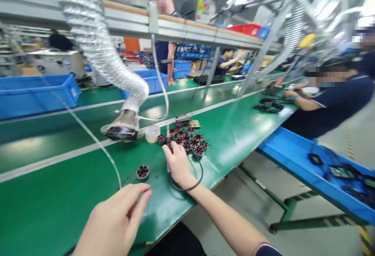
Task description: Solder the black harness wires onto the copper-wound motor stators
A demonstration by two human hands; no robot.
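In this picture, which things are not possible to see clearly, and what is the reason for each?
All in the head view:
Pen-like tool: its middle is covered by the right hand.
Round parts: they crowd and overlap, so no sure count.
Left hand: its own back hides the palm.
Blue bin: left edge cuts it off; front wall hides its bottom.
Blue tray: right edge cuts it off; contents are blurred.

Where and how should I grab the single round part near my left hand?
Probably best to pinch the round part by its outer rim, across opposite sides, coming from the near side, where your left hand is. It sits red-and-black face up, apart from the cluster, so its sides look free.
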